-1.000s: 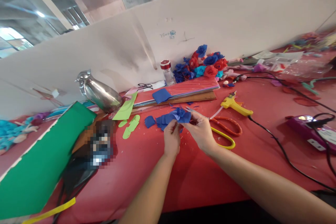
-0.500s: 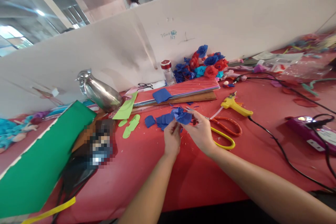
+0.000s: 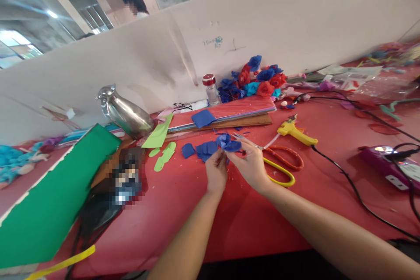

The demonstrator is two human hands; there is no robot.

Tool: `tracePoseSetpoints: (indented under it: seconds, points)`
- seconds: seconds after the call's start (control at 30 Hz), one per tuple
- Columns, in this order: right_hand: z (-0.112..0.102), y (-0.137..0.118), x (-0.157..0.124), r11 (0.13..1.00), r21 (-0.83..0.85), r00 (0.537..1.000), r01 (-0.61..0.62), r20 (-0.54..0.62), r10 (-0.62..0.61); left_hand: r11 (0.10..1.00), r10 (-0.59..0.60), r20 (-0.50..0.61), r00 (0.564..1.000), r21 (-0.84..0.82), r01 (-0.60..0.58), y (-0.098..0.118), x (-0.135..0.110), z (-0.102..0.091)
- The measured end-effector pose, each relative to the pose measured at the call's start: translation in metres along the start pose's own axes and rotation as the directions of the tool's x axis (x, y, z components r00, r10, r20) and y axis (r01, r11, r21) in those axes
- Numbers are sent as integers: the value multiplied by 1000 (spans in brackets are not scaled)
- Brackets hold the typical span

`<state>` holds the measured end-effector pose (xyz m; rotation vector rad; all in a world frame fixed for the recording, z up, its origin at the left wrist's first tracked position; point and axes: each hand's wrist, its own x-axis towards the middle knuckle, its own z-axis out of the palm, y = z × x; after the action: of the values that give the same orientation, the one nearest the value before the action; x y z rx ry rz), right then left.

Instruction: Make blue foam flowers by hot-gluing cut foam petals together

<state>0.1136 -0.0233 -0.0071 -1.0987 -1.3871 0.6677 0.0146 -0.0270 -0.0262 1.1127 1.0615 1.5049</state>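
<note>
Grip closed: left hand and right hand pinch blue paper flower; scissors at 3 o'clock; partition writing unreadable.

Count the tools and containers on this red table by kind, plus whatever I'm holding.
Yellow hot glue gun: 1
Scissors with orange and yellow handles: 1
Silver metal jug: 1
Clear jar with red lid: 1
Blue handmade flower, being held: 1
Total: 5

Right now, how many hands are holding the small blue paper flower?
2. The left hand pinches the small blue paper flower from below. The right hand grips its right side. No other hand shows near it.
</note>
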Motion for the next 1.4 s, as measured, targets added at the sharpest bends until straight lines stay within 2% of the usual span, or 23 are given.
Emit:
tracePoseSetpoints:
  seconds: [0.2,0.43,0.57,0.73,0.93,1.17,1.4]
  points:
    - [-1,1,-1,997,-59,999,42,-17,-43,995,20,43,999,98,-24,-6,2,-2]
    - [-4,-3,1,996,-94,998,-6,-57,1,970,20,73,997,240,-37,6,-1,0]
    - [-5,-4,3,994,-97,997,-55,-67,48,988,-17,24,1000,155,13,5,0,0]
    - [-5,-4,2,992,-78,995,-97,-27,95,998,-57,-3,998,8,57,5,2,-1]
    - [-5,-3,2,994,-45,995,-98,-18,97,988,-105,-38,994,-115,100,8,2,0]
    - [-2,6,2,990,36,990,-138,42,136,988,-85,5,996,-128,85,11,3,-2]
    - [0,10,1,992,45,991,-121,63,119,995,-49,-43,998,-85,45,15,4,-4]
